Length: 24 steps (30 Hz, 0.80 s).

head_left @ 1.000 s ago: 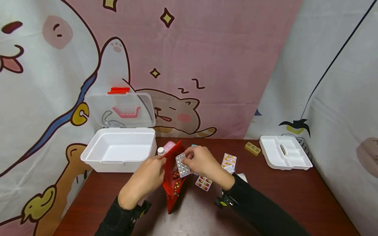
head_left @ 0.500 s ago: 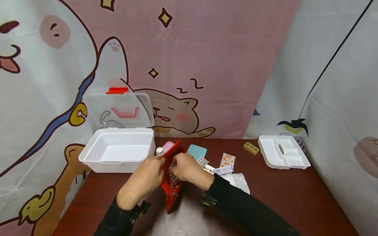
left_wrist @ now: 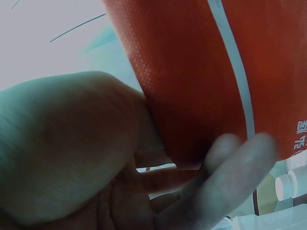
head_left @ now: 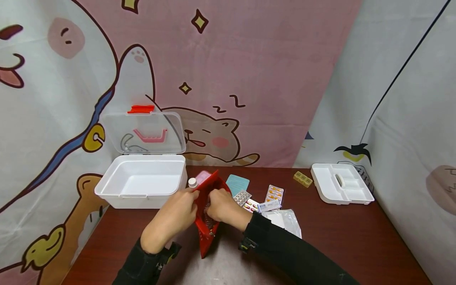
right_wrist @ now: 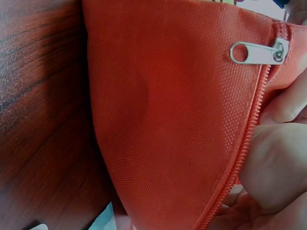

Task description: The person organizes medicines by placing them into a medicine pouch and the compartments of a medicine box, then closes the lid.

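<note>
My left hand (head_left: 174, 211) grips the edge of an upright red zip pouch (head_left: 206, 243), thumb and fingers on either side of its wall. Part of that grip shows in the left wrist view, the fingers (left_wrist: 230, 182) lying along the red fabric (left_wrist: 187, 81). The right hand (head_left: 225, 208) reaches into the pouch's mouth; its fingertips are hidden there. In the right wrist view the unzipped edge with its zipper pull (right_wrist: 259, 53) runs past the right hand (right_wrist: 276, 167). Beside the pouch lies a silver blister pack (head_left: 242, 197).
An open white box (head_left: 140, 200) with a raised clear lid stands left. Behind the pouch is a white-capped bottle (head_left: 192, 182). To the right lie a teal packet (head_left: 237, 183), capsule blister packs (head_left: 274, 193), a small carton (head_left: 269, 206), a plastic bag (head_left: 287, 221) and a white tray (head_left: 327, 182).
One second ago my right hand held the silver blister pack over the pouch; the pack now lies on the table to the right. That hand has gone down into the pouch. The left hand keeps its hold.
</note>
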Tool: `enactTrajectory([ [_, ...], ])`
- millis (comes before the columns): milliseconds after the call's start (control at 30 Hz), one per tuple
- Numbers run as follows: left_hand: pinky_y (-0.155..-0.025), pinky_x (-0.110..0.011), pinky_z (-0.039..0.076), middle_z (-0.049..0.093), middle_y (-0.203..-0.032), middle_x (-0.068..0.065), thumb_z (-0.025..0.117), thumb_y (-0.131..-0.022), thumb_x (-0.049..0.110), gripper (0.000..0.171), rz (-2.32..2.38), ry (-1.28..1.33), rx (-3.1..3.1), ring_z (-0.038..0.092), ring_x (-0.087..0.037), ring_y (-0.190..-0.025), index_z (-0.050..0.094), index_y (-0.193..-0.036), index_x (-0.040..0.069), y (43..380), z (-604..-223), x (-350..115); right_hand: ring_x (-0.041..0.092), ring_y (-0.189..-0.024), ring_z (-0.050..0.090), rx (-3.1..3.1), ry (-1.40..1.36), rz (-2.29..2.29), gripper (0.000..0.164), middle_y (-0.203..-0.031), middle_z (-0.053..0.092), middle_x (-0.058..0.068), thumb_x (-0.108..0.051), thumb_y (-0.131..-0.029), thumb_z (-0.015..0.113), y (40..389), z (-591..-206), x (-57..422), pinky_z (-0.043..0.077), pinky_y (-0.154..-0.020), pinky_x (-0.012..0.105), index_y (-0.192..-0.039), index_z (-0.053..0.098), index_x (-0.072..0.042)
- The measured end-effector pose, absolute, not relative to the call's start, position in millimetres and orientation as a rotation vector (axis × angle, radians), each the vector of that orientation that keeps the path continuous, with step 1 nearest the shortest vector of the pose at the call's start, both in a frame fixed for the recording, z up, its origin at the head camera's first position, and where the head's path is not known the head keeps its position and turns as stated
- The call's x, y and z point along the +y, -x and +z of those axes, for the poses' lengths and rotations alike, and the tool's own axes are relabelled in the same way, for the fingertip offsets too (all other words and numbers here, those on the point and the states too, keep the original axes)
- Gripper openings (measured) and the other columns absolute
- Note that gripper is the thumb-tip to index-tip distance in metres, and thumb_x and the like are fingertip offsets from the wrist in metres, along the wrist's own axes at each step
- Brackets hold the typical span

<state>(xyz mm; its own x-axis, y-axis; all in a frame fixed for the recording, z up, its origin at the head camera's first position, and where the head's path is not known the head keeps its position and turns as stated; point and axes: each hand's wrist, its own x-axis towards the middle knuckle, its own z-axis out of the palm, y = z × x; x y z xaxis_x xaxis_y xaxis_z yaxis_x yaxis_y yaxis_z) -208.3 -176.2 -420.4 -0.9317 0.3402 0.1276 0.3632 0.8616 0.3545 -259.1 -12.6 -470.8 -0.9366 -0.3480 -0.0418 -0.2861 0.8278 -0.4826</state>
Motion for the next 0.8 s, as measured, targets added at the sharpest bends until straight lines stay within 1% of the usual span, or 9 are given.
enactTrajectory([
  [133,-0.069,-0.031,0.052,0.076,-0.115,-0.014,0.069,-0.097,0.000,0.027,-0.577,0.557,-2.981,0.060,-0.019,-0.079,0.077,-0.122,-0.003,208.6,-420.0,-176.1,0.018,-0.068,0.058,2.871,0.499,-0.733,0.022,-0.068,0.064,0.000,-0.019,-0.091,0.086,259.5,-468.6,-11.5,0.049,-0.065,0.032,-0.077,0.070,-0.011],
  [267,-0.067,-0.031,0.049,0.073,-0.109,-0.011,0.068,-0.097,-0.001,0.025,-0.577,0.552,-2.993,0.057,-0.018,-0.076,0.077,-0.119,-0.001,209.5,-419.0,-176.7,0.017,-0.066,0.058,2.884,0.530,-0.761,0.026,-0.066,0.065,-0.003,-0.023,-0.095,0.083,258.6,-461.9,-7.6,0.048,-0.061,0.030,-0.073,0.072,-0.016],
  [367,-0.067,-0.031,0.049,0.073,-0.109,-0.012,0.068,-0.097,-0.001,0.025,-0.576,0.552,-2.994,0.056,-0.018,-0.075,0.077,-0.120,-0.001,210.0,-418.4,-176.7,0.015,-0.065,0.058,2.878,0.539,-0.828,0.025,-0.065,0.066,-0.005,-0.024,-0.096,0.082,257.3,-456.8,-3.3,0.048,-0.059,0.030,-0.073,0.074,-0.017],
  [500,-0.067,-0.031,0.050,0.074,-0.112,-0.013,0.070,-0.098,0.000,0.027,-0.581,0.549,-2.996,0.057,-0.018,-0.076,0.077,-0.123,-0.002,209.9,-417.9,-176.4,0.010,-0.057,0.061,2.839,0.532,-0.960,0.021,-0.064,0.067,-0.005,-0.022,-0.098,0.081,255.6,-451.6,3.8,0.050,-0.056,0.027,-0.079,0.078,-0.015],
  [600,-0.068,-0.032,0.050,0.074,-0.115,-0.015,0.070,-0.098,0.001,0.028,-0.581,0.539,-3.003,0.058,-0.018,-0.077,0.077,-0.125,-0.003,209.7,-417.6,-176.4,0.007,-0.049,0.066,2.774,0.528,-1.082,0.018,-0.063,0.069,-0.003,-0.019,-0.099,0.080,256.0,-446.6,10.3,0.054,-0.052,0.025,-0.083,0.079,-0.011],
  [667,-0.068,-0.032,0.052,0.075,-0.117,-0.015,0.070,-0.098,0.001,0.029,-0.583,0.528,-3.009,0.059,-0.019,-0.078,0.076,-0.126,-0.003,209.8,-417.8,-176.5,0.008,-0.048,0.069,2.725,0.516,-1.156,0.016,-0.066,0.070,-0.002,-0.018,-0.099,0.079,257.9,-441.3,15.6,0.056,-0.050,0.025,-0.086,0.079,-0.008],
  [733,-0.070,-0.033,0.054,0.075,-0.121,-0.016,0.071,-0.098,0.001,0.030,-0.589,0.515,-3.016,0.061,-0.019,-0.080,0.076,-0.127,-0.003,209.8,-418.2,-176.5,0.012,-0.049,0.072,2.667,0.490,-1.235,0.015,-0.069,0.073,0.003,-0.017,-0.100,0.078,260.4,-435.6,22.1,0.058,-0.049,0.027,-0.090,0.079,-0.006],
  [800,-0.072,-0.034,0.057,0.075,-0.126,-0.017,0.070,-0.098,0.001,0.032,-0.596,0.508,-3.022,0.064,-0.020,-0.084,0.076,-0.130,-0.004,209.8,-418.7,-176.3,0.015,-0.052,0.074,2.648,0.458,-1.268,0.015,-0.071,0.074,0.005,-0.018,-0.101,0.078,263.4,-429.0,30.0,0.059,-0.051,0.028,-0.093,0.079,-0.006],
])
